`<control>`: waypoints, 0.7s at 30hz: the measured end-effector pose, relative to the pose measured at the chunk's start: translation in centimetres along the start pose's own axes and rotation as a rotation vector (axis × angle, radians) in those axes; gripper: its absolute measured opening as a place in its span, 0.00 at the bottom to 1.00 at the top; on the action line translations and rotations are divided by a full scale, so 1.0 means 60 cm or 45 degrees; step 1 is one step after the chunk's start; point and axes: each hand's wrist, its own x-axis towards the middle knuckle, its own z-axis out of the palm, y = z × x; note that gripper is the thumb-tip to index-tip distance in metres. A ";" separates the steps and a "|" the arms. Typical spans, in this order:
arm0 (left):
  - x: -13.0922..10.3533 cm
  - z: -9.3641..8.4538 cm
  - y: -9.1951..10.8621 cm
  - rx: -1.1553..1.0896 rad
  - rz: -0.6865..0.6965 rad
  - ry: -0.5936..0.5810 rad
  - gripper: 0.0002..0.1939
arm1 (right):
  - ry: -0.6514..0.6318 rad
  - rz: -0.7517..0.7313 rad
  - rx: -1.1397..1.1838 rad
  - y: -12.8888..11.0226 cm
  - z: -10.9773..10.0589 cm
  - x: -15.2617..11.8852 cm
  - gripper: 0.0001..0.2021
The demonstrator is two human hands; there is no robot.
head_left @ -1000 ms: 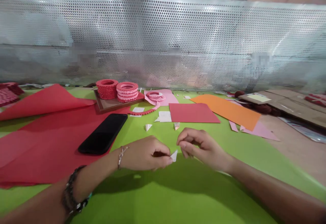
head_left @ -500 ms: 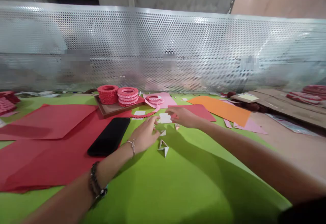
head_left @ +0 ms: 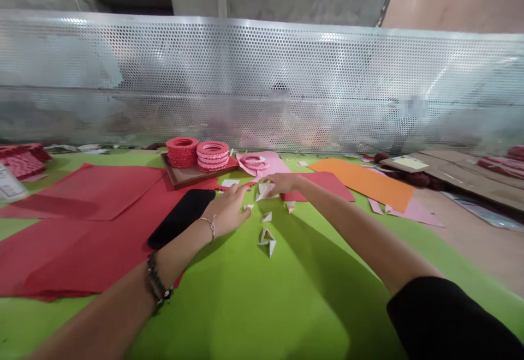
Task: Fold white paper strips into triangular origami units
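While the left hand's (head_left: 229, 213) fingers part, right hand's (head_left: 283, 183) closure unclear, one folded paper (head_left: 271, 246) points toward the table's (head_left: 229, 305) near edge, a tray (head_left: 180, 179) holding rings (head_left: 213, 157).

Paper pieces (head_left: 267, 217) lie right of the phone (head_left: 182, 215).

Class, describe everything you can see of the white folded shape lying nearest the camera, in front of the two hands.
The white folded shape is small and looks like creased paper. Its far part forms an angular loop with green showing through; its near part is a pointed flap, tip towards the camera. Whether it is one piece or two is unclear. It rests on the green tabletop, just nearer than a small white triangle, and neither hand touches it.
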 end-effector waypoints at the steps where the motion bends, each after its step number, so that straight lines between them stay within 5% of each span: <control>1: -0.001 0.001 0.000 0.005 0.004 0.003 0.20 | 0.013 0.005 0.011 -0.001 0.000 0.000 0.12; 21: 0.002 0.007 -0.005 0.006 0.003 -0.025 0.18 | 0.209 0.192 0.135 0.018 0.035 0.031 0.13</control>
